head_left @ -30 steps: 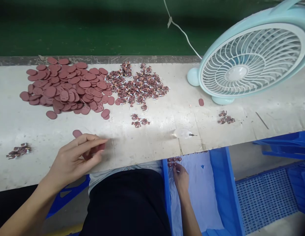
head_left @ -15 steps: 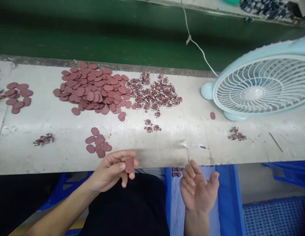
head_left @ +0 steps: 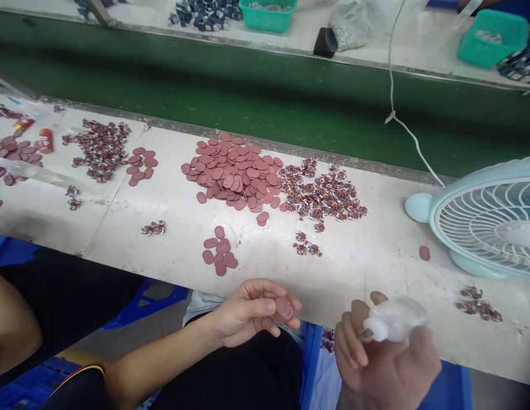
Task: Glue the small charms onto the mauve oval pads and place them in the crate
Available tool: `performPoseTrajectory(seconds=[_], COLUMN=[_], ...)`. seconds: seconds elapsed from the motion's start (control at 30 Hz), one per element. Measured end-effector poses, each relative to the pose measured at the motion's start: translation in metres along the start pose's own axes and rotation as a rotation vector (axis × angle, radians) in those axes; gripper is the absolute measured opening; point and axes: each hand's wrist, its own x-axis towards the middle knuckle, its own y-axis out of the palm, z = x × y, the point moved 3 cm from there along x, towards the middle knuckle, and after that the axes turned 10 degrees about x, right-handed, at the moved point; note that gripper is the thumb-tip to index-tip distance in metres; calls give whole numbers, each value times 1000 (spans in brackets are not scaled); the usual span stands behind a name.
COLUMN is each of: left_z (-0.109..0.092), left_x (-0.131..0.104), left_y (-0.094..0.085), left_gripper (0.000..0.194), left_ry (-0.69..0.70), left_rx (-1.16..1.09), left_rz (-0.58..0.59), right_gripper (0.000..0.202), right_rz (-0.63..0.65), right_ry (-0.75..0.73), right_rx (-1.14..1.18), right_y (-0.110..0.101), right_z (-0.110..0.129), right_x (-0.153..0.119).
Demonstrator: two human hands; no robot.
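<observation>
My left hand (head_left: 251,313) pinches a reddish-brown oval disc (head_left: 284,308) with small holes between thumb and fingers, just off the table's front edge. Whether a second disc overlaps it I cannot tell. In my right hand (head_left: 382,359) lies a translucent squeeze bottle (head_left: 399,319), its dark thin tip pointing left towards the disc but apart from it. A small group of the same discs (head_left: 220,250) rests on the table beyond my left hand. Several small dark-brown figure-like pieces (head_left: 306,245) sit further right.
A large heap of discs (head_left: 234,173) and a pile of small brown pieces (head_left: 327,191) lie at the back of the table. A light-blue fan (head_left: 444,216) stands at the right. Below the table is a blue crate (head_left: 309,364). Another person's arm (head_left: 11,319) is at the left.
My right hand, empty before, now holds the squeeze bottle that lay on the table. My left hand keeps its disc. The view has swung, bringing more of the left side and the back shelf into sight.
</observation>
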Motion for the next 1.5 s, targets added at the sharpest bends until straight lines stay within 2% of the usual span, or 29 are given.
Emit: performPoseTrajectory(seconds=[0.13,0.3,0.37,0.43,0.5,0.57,0.6,0.67,0.8,0.87,1.13,1.33,1.5], left_z=[2,3,1,-1,-1,1,2,5,8,9,7,7,7], left_x=[3,5,5,4,2,1,0,0,1,1,1,2,2], left_y=[2,1,2,3,5,6,7,9,13,15,15,14,14], left_gripper=[26,24,23,30,44,47,44,42,38,37,36,35,36], left_ry=[-28,-66,-62,-50,-62,-82,-84,-67,-25,-12,1,-6,-12], left_rx=[42,38,52,81,112,122,116,92,50,50,81,72,72], left_rz=[-80,-108,-90,-48,-6,9,11,5,-8,-4,-23,-27,-27], right_gripper=[32,29,30,35,37,32,29,26,23,21,23,28,24], right_rz=[33,1,-18,-24,6,79,109,88,-150,-191,-162,-142,-91], right_ry=[-38,-100,-136,-166,-200,-260,-305,-442,-806,-896,-867,-908,-853], right_rx=[-237,-311,-328,-329,-346,-397,-432,-507,-631,-680,-794,-814,-801], right_y=[23,25,24,23,23,27,31,39,52,53,48,49,49], right_z=[-15,-24,-24,-22,-20,-20,-21,-24,-34,-39,-40,-41,-39], right_x=[-16,-16,-16,-16,-16,-17,-18,-21,-28,-28,-30,-28,-30])
